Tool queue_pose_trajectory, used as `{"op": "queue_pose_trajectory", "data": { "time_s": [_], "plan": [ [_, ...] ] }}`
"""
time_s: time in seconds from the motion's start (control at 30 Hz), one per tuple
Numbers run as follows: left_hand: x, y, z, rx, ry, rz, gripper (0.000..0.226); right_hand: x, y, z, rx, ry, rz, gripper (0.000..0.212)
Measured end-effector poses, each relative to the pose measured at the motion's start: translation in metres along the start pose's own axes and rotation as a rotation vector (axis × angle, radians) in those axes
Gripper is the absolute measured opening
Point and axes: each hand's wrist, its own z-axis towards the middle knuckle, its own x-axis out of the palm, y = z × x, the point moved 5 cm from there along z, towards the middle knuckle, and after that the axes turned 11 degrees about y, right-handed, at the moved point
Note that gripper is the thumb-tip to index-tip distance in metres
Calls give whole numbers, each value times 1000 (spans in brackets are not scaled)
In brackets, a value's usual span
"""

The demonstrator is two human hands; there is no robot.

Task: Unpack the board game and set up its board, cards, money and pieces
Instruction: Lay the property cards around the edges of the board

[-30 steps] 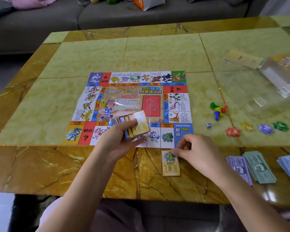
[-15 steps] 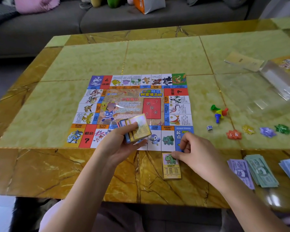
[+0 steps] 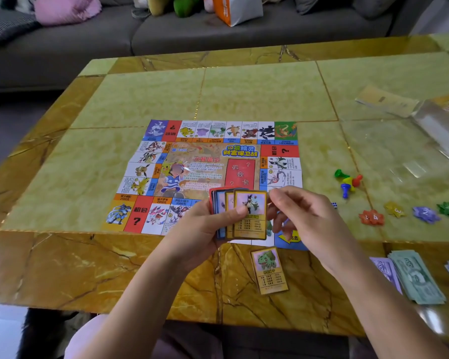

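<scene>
The paper game board (image 3: 192, 161) lies flat in the middle of the table. My left hand (image 3: 205, 229) holds a fanned stack of cards (image 3: 246, 213) above the board's near edge, thumb on the top card. Just right of the stack, my right hand (image 3: 303, 218) hovers with fingers apart at the top card's edge, holding nothing. One gold-framed card (image 3: 269, 270) with a green creature lies face up on the table below the board. Piles of paper money (image 3: 415, 278) sit at the near right.
Coloured pawns (image 3: 347, 181), a small die (image 3: 334, 204) and flat star-shaped tokens (image 3: 399, 212) lie right of the board. A clear plastic wrapper (image 3: 441, 133) and a leaflet (image 3: 384, 99) sit at the far right. A grey sofa (image 3: 166, 32) runs behind the table.
My right hand has let go of the green-creature card on the table and risen to the stack. My left hand tilted the cards up toward me.
</scene>
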Motion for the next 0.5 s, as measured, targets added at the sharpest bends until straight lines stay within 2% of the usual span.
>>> {"op": "queue_pose_trajectory", "data": {
  "time_s": [0.2,0.3,0.37,0.5],
  "plan": [
    [0,-1,0,-11,-21,14,37,-1,-4,5,-1,-34,-47,28],
    [-9,-8,-1,11,-115,-33,33,-10,-13,2,-6,-115,-340,6],
    [-20,-13,-3,30,-198,-59,30,-9,-19,-2,19,-73,-544,21],
    [-31,-17,-5,48,-265,-71,15,2,-36,-5,31,168,-786,66]
  ]
}}
